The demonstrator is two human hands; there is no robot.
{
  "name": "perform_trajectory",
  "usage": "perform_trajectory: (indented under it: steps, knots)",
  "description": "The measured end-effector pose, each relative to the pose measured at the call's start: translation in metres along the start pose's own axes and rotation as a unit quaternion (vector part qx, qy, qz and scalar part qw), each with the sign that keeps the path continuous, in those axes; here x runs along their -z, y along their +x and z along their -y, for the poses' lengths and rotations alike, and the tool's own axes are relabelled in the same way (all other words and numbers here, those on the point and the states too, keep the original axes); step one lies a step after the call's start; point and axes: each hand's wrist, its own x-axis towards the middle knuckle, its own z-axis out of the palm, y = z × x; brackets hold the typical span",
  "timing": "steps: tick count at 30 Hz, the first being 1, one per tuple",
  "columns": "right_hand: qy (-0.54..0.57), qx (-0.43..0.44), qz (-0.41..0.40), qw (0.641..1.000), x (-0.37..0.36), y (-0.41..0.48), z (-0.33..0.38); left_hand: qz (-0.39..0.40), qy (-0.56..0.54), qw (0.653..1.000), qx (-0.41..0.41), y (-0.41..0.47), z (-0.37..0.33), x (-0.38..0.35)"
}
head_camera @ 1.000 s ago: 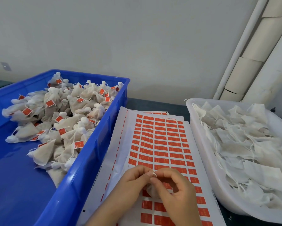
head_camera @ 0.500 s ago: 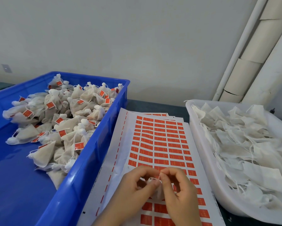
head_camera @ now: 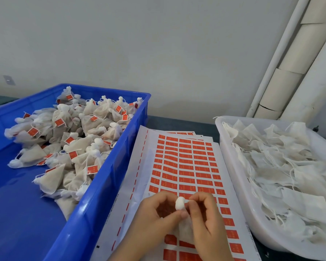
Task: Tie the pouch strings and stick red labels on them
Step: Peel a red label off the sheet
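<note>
pouch (head_camera: 180,203) pinched between left grip (head_camera: 159,213), right grip (head_camera: 205,221)

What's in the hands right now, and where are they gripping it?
One white pouch, over the label sheet. The left hand and right hand both pinch it at its gathered neck, under the bunched top.

A plain pale wall (head_camera: 139,44) rises behind the dark tabletop (head_camera: 177,122); white pipes (head_camera: 277,59) run diagonally up its right side.
</note>
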Motion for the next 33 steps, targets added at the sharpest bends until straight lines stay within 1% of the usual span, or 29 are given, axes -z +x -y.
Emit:
perform_trajectory:
  steps: [5, 9, 12, 16, 18, 21, 25, 31, 33]
  knots:
    - [-0.006, -0.025, 0.047, 0.999, -0.003, 0.000, -0.001, -0.029, -0.009, 0.999, 0.009, 0.002, 0.001, -0.004]
    - [-0.034, 0.007, 0.059, 0.998, -0.003, 0.000, 0.000, -0.023, -0.032, 0.999, 0.017, 0.002, 0.003, 0.000]
    - [-0.052, 0.034, 0.073, 0.995, -0.001, -0.001, -0.002, 0.014, -0.040, 0.999, 0.033, 0.004, 0.004, 0.005]
    - [-0.078, 0.048, 0.120, 0.989, 0.001, -0.003, -0.004, 0.092, 0.017, 0.995, 0.033, 0.004, 0.003, 0.011]
    - [-0.091, 0.057, 0.137, 0.985, 0.001, -0.003, -0.004, 0.107, 0.031, 0.993, 0.023, 0.004, 0.002, 0.011]
    - [-0.096, 0.064, 0.124, 0.986, 0.001, -0.002, -0.005, 0.100, 0.023, 0.994, 0.023, 0.005, 0.003, 0.012]
    - [-0.091, 0.053, 0.105, 0.989, 0.001, -0.002, -0.006, 0.141, 0.012, 0.989, 0.033, 0.006, 0.001, 0.011]
    - [-0.082, 0.069, 0.121, 0.987, 0.001, -0.004, -0.005, 0.126, -0.043, 0.988, 0.077, 0.008, -0.001, 0.016]
    - [-0.079, 0.071, 0.124, 0.987, 0.000, -0.003, -0.004, 0.121, -0.054, 0.988, 0.080, 0.008, -0.001, 0.018]
